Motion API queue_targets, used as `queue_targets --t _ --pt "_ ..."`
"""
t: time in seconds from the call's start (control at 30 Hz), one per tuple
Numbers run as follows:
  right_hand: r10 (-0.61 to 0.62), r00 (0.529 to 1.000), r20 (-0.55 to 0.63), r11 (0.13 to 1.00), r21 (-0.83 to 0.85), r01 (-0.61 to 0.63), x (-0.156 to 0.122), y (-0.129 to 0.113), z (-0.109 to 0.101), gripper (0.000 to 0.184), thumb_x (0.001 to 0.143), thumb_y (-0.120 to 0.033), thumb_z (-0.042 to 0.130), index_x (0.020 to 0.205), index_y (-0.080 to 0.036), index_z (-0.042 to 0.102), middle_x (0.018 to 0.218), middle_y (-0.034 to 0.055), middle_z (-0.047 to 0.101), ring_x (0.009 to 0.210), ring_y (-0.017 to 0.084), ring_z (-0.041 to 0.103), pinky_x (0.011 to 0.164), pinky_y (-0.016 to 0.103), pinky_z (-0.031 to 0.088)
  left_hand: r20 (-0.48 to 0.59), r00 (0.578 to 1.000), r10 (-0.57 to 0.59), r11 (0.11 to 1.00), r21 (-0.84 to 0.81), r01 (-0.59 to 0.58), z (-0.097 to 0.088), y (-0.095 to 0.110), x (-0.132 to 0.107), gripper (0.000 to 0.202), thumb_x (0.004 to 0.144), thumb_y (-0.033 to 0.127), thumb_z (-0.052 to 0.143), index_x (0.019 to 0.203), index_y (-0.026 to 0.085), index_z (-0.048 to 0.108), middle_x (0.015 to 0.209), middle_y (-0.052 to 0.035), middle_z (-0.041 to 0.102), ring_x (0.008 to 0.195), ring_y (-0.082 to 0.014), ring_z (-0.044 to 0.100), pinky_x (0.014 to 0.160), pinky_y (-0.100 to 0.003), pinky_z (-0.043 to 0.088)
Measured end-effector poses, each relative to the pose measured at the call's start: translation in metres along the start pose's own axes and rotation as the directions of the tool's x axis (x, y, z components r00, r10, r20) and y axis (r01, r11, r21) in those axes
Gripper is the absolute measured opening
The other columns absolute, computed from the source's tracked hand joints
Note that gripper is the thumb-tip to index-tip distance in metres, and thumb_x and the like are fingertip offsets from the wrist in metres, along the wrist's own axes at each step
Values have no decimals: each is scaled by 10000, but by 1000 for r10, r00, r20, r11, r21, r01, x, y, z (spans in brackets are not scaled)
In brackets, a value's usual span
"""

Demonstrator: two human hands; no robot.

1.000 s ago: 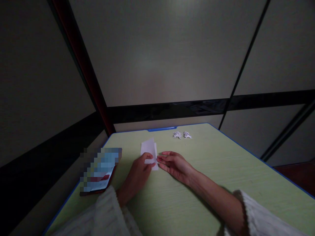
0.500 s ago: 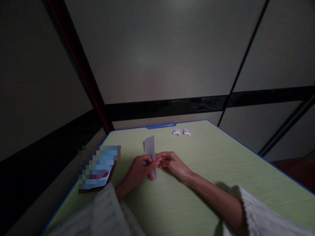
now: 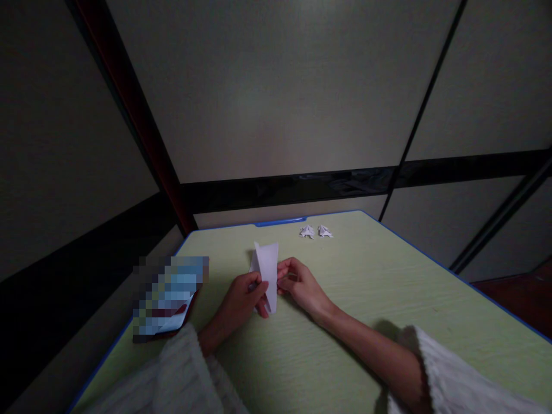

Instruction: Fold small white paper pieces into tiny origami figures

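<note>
A folded sheet of white paper stands upright between my hands above the table, its layers spread a little at the top. My left hand pinches its left side, with the thumb on the near face and fingers behind and below. At the paper's right edge, my right hand has its thumb and fingertips closed on the edge. Farther back on the table lie two small folded paper figures, a left one and a right one, side by side.
A pale green table with a blue rim fills the lower view. On its left side lies a tablet or phone with a blurred-out screen. Behind the table's far edge stand grey panels with a dark band.
The paper has turned so a broader face shows, and its layers have spread apart at the top. My right hand's fingers have come onto its right edge. The view has shifted slightly.
</note>
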State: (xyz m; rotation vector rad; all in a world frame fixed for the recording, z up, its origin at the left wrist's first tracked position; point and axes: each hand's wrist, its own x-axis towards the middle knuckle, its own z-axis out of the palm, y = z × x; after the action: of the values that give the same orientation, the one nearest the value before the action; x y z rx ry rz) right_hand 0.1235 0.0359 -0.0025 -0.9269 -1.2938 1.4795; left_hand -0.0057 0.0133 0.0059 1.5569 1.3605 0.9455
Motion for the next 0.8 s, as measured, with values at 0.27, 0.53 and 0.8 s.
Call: queue_targets --t 0.27,0.53,0.8 --pt "-76 994 79 993 -82 83 -5 -3 5 201 688 -319 478 790 -177 381 554 -55 439 504 76 415 497 205 331 -101 936 336 882 381 -276 3 3 -13 148 702 186 405 563 161 450 430 45 458 376 -86 460 385 -185 357" --pt "-139 962 235 990 20 138 -15 -9 12 211 668 -206 493 867 -164 434 767 -6 511 726 110 490 667 240 391 129 782 609 506 697 -509 4 -2 -19 118 693 133 443 653 152 552 655 -40 582 558 -133 534 517 -234 433" --pt "-180 893 -412 982 -26 186 6 -1 -11 167 653 -282 477 701 -124 496 616 -8 504 549 99 432 496 207 350 292 828 479 558 626 -544 3 0 -20 315 753 228 414 1059 186 473 1101 -66 519 1013 -159 453 874 -295 361"
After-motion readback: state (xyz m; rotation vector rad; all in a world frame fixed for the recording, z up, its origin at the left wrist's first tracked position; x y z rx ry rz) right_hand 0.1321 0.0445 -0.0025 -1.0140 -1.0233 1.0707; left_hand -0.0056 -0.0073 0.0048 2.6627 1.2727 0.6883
